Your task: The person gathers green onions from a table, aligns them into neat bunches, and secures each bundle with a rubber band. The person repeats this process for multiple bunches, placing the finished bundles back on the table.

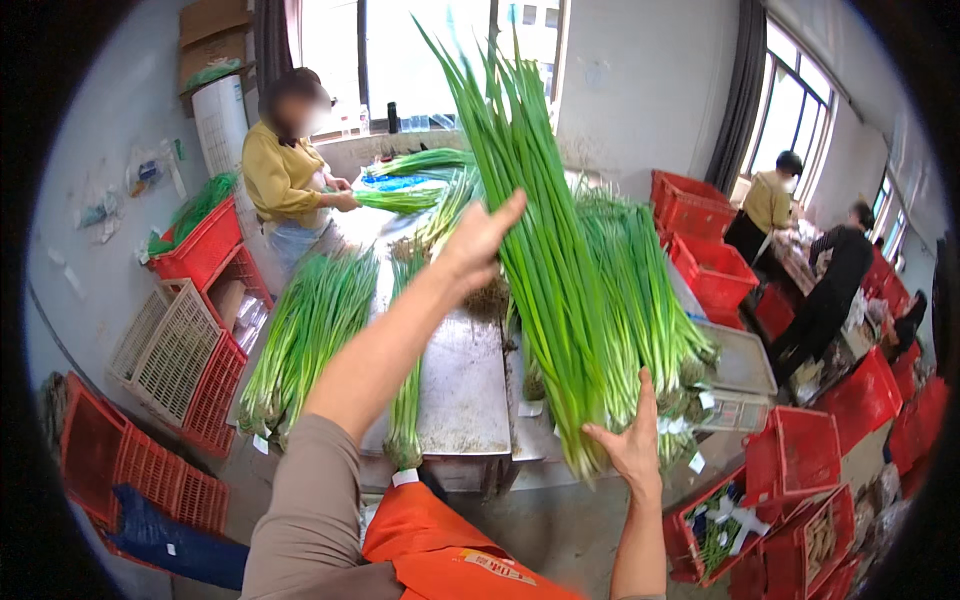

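A long bunch of green onions [551, 285] slants over the right side of the metal table [465, 382], leaves pointing up and away. My left hand [484, 240] lies against its left side at mid-length, thumb raised; the fingers are partly hidden, so its grip cannot be told. My right hand [634, 446] is beside the pale root end, thumb and fingers spread apart. Under and right of this bunch lies a large pile of green onions [637, 300]. To the left are another pile [319, 330] and a narrow bunch with a white tag [406, 476].
Across the table a person in a yellow top [281, 172] handles green onions [401, 199]. Red plastic crates [795, 454] stand at the right, with a grey tray [739, 356] by the table. More crates [176, 367] are stacked at the left. Two people are farther off at the right.
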Tool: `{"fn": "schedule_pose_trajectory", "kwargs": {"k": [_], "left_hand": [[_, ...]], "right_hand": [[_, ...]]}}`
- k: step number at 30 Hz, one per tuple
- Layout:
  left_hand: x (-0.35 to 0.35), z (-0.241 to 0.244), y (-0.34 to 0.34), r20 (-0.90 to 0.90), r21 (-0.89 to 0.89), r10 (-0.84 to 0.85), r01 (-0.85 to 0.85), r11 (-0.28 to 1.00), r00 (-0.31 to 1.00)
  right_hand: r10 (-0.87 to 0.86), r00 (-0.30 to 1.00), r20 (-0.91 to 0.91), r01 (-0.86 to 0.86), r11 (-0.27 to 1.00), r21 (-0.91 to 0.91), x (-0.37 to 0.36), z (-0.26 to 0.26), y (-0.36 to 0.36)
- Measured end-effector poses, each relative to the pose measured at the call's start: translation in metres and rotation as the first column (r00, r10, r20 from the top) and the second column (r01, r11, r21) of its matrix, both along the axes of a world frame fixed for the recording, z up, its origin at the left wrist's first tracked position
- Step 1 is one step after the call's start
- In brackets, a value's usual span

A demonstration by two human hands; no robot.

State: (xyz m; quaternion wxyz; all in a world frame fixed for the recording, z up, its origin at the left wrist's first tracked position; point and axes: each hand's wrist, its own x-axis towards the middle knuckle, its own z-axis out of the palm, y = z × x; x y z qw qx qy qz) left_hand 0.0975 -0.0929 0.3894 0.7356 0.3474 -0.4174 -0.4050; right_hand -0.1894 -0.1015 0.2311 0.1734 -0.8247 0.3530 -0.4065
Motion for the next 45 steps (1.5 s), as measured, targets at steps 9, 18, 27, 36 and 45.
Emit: {"fn": "schedule_pose_trajectory", "kwargs": {"k": [9, 18, 27, 36, 45], "left_hand": [[-0.044, -0.174, 0.002, -0.407, 0.01, -0.19, 0.213, 0.977, 0.893], [-0.054, -0.279, 0.037, -0.664, 0.094, -0.198, 0.344, 0.934, 0.721], [-0.03, -0.323, 0.03, -0.722, 0.152, -0.039, 0.213, 0.965, 0.69], [-0.017, -0.211, 0.065, -0.224, -0.052, 0.274, -0.292, 0.955, 0.935], [-0.024, -0.112, 0.146, 0.213, -0.462, 0.874, -0.743, 0.484, 0.437]], "right_hand": [[0.222, 0.919, 0.326, -0.388, 0.363, 0.847, -0.029, -0.125, 0.015], [0.197, 0.963, 0.183, -0.19, 0.016, 0.982, -0.098, -0.234, 0.045], [0.349, 0.932, -0.094, 0.125, -0.068, 0.99, -0.131, -0.236, 0.058], [0.404, 0.912, 0.078, -0.126, 0.092, 0.988, -0.05, -0.168, 0.035], [0.323, 0.594, 0.737, -0.776, -0.012, 0.631, 0.218, -0.071, 0.043]]}}
